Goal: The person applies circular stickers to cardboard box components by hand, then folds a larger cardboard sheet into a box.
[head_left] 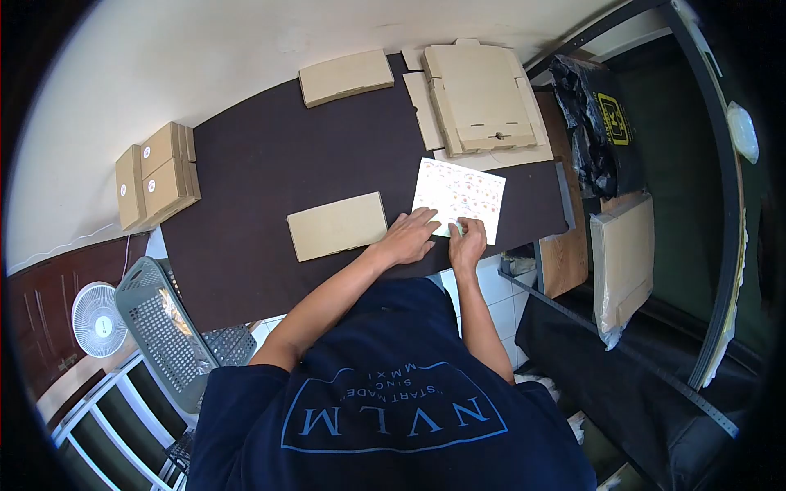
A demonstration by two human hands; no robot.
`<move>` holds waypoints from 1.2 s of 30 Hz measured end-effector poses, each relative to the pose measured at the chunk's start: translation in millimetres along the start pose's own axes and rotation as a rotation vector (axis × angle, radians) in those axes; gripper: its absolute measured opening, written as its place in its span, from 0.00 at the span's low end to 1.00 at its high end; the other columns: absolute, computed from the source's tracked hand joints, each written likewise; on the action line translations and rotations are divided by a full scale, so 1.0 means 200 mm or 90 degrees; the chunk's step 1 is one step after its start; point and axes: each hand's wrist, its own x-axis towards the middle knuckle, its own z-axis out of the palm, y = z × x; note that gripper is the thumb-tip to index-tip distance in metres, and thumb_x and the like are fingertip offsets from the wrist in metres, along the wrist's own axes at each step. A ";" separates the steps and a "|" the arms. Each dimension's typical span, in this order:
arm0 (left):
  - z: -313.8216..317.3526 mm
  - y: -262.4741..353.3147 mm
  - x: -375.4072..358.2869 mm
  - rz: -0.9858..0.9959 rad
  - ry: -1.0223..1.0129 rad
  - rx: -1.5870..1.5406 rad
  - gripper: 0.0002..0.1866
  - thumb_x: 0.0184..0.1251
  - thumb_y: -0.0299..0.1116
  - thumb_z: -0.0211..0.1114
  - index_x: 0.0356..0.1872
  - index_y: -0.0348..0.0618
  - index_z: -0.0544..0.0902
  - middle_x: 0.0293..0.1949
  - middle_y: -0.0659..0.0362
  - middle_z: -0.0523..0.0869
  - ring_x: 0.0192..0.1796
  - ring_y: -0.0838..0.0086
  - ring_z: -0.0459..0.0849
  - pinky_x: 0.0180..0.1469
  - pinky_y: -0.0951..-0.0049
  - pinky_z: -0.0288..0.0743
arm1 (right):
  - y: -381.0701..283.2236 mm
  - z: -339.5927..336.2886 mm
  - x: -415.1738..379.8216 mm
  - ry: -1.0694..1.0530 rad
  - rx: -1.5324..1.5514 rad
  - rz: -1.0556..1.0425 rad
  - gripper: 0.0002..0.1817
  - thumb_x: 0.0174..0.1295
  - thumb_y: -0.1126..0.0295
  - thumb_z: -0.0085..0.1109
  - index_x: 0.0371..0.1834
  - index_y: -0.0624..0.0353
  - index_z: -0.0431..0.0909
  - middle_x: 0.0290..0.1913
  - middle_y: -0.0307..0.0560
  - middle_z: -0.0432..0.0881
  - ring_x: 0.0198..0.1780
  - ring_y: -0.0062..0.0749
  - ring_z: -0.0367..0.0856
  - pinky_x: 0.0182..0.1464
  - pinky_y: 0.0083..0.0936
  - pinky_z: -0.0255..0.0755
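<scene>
A white sheet point(458, 192) with rows of small coloured prints, like a sticker sheet, lies on the dark table. My left hand point(407, 238) rests on its near left corner with the fingers stretched out flat. At the sheet's near edge my right hand point(467, 243) has its thumb and fingers drawn together against the paper. Whatever is between those fingertips is too small to make out. Just left of my left hand is a closed flat cardboard box point(337, 227).
Another closed box point(346, 78) sits at the table's point(270, 155) far edge. Flat cardboard boxes point(483, 94) are stacked at the far right. Taped cartons point(160, 180) stand at the left edge, above a grey basket point(168, 331) and a fan point(100, 319). A metal rack point(704, 82) rises on the right.
</scene>
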 end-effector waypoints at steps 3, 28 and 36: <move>0.01 -0.02 -0.01 0.009 0.004 0.008 0.25 0.60 0.32 0.69 0.59 0.37 0.79 0.70 0.48 0.72 0.73 0.58 0.66 0.60 0.52 0.70 | -0.01 -0.01 -0.02 0.004 -0.010 -0.050 0.13 0.52 0.74 0.73 0.40 0.66 0.85 0.43 0.56 0.82 0.49 0.53 0.80 0.53 0.42 0.74; 0.01 0.03 -0.01 -0.015 -0.038 0.096 0.33 0.62 0.35 0.69 0.67 0.33 0.72 0.73 0.51 0.67 0.75 0.61 0.63 0.63 0.54 0.65 | 0.09 -0.03 0.08 -0.050 0.020 -0.171 0.07 0.63 0.74 0.61 0.35 0.70 0.81 0.34 0.60 0.83 0.36 0.50 0.83 0.43 0.38 0.77; 0.05 0.03 0.00 0.001 -0.007 0.145 0.32 0.59 0.35 0.70 0.65 0.33 0.75 0.68 0.50 0.72 0.71 0.59 0.67 0.59 0.54 0.66 | 0.14 -0.07 0.11 -0.101 0.079 -0.034 0.10 0.67 0.69 0.60 0.37 0.68 0.82 0.33 0.53 0.86 0.36 0.33 0.85 0.43 0.30 0.78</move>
